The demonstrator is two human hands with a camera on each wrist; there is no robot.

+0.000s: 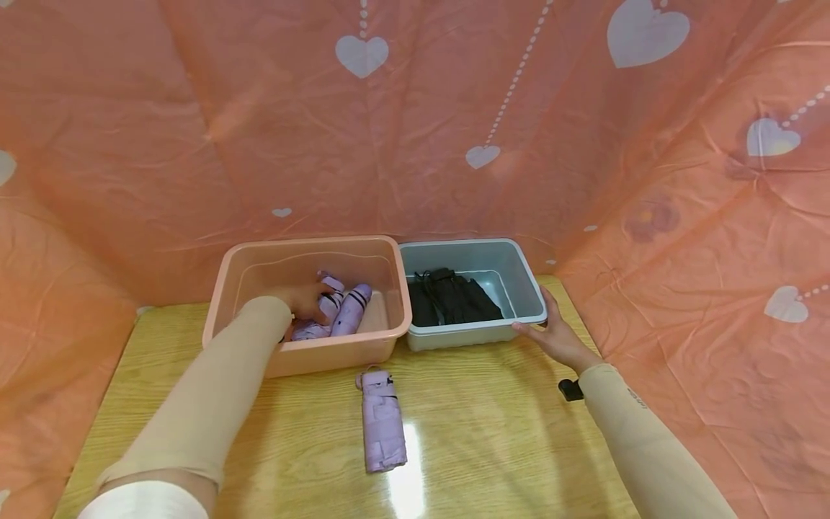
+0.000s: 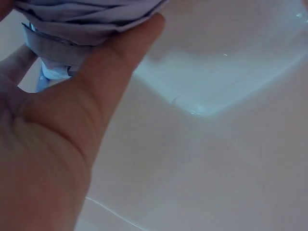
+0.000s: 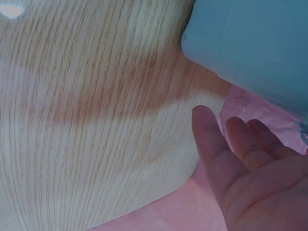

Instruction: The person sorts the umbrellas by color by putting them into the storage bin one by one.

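Note:
In the head view my left hand reaches into the pink bin, where several folded purple umbrellas lie. It grips one folded purple umbrella, with the thumb stretched along its fabric in the left wrist view. Another purple umbrella lies right beside it. My right hand is at the front right corner of the grey bin, its fingers spread and loosely bent. Black folded fabric items, perhaps umbrellas, lie inside the grey bin. A further purple umbrella rests on the table before the bins.
Both bins stand side by side at the back of the wood-grain table. A pink cloth with white hearts hangs behind the table and along its sides. A small black object shows at the right wrist.

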